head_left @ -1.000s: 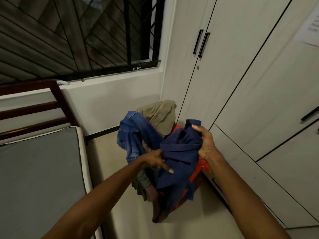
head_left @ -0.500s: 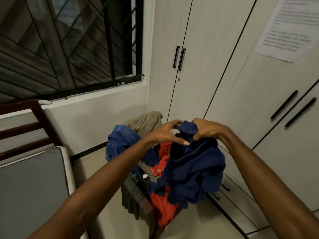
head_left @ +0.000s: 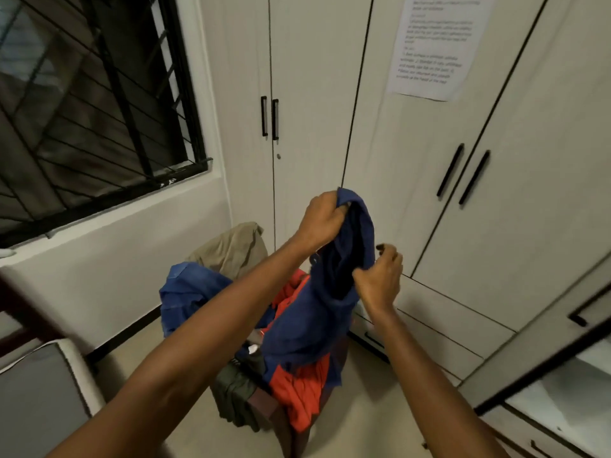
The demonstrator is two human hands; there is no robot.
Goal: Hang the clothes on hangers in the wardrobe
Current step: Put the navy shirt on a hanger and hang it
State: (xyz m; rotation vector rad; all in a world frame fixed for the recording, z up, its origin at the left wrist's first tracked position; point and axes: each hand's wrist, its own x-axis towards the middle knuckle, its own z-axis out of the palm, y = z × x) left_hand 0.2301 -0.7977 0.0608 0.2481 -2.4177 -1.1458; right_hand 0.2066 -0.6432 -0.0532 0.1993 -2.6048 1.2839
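A dark navy-blue cloth garment (head_left: 317,312) hangs bunched in the air in front of the closed white wardrobe (head_left: 330,94), held up above a pile of other clothes. The left hand (head_left: 322,221) grips the garment's top edge, fingers curled round the fabric at its highest point, while the right hand (head_left: 380,280) pinches a fold lower down on the garment's right side, thumb and fingers closed on the cloth. Between the two hands the fabric opens into a dark hollow, and the rest falls loosely downward, its lower end touching an orange-red garment (head_left: 304,395) beneath it. That orange-red piece lies draped over a dark brown wooden piece of furniture (head_left: 267,404), together with an olive-green garment (head_left: 238,398) hanging over its front, a lighter blue denim-like garment (head_left: 188,292) heaped to the left, and a khaki beige garment (head_left: 231,249) at the back against the wall. The wardrobe doors carry long black bar handles (head_left: 461,175), and a white printed paper sheet (head_left: 433,44) is stuck to one door. A window with a black metal grille (head_left: 99,104) fills the upper left, and a grey mattress with white piping (head_left: 36,401) sits at lower left.
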